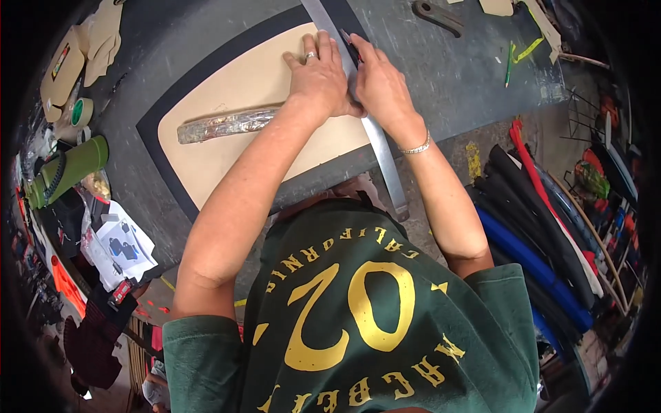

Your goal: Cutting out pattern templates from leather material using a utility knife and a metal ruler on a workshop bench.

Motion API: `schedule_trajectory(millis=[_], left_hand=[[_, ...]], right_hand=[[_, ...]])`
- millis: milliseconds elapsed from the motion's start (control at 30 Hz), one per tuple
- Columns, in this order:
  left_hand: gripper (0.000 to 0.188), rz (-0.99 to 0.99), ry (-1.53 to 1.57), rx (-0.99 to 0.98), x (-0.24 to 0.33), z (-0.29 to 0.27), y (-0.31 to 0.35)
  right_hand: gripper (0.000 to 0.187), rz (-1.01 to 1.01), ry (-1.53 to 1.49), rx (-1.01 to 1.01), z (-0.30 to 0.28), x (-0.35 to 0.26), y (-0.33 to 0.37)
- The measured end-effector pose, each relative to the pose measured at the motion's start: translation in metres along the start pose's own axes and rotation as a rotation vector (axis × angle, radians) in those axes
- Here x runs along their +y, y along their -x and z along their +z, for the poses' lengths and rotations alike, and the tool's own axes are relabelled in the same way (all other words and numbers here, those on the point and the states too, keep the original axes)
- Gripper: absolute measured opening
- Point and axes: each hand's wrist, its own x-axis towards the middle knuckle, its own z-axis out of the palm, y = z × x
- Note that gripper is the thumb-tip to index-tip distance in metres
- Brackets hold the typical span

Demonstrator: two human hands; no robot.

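A tan, round-cornered card pattern (pixel 234 82) lies over a larger piece of black sheet material (pixel 157 141) on the table. Across their right side runs a long steel ruler (pixel 385 168), its near end sticking out past the table edge. My left hand (pixel 320 86) presses flat on the pattern and against the ruler, fingers spread. On the ruler's other side, my right hand (pixel 384 86) is closed round a slim dark tool (pixel 350 45); its exact kind is hidden by the fingers. A bar wrapped in shiny tape (pixel 224 126) rests on the pattern beside my left forearm.
The grey worktable (pixel 454 82) carries a dark metal tool (pixel 438 18), a green pencil (pixel 509 65) and a yellow tape measure (pixel 529 49). At left are a tape roll (pixel 82 111), a green roll (pixel 72 171) and printed paper (pixel 124 244). Fabric rolls (pixel 530 220) stand right. Another person (pixel 96 344) is lower left.
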Motion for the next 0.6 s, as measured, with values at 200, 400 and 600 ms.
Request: schedule_trajectory(millis=[200, 400, 600], left_hand=[[0.148, -0.004, 0.014, 0.031, -0.003, 0.004, 0.000], [0.135, 0.012, 0.040, 0.016, -0.002, 0.005, 0.000], [0.123, 0.122, 0.112, 0.514, -0.011, 0.048, 0.007]], right_hand=[[0.054, -0.022, 0.084, -0.044, -0.004, -0.003, -0.001], [0.052, -0.019, 0.139, -0.120, -0.012, -0.015, -0.015], [0.037, 0.111, 0.193, -0.244, -0.027, -0.045, -0.024]])
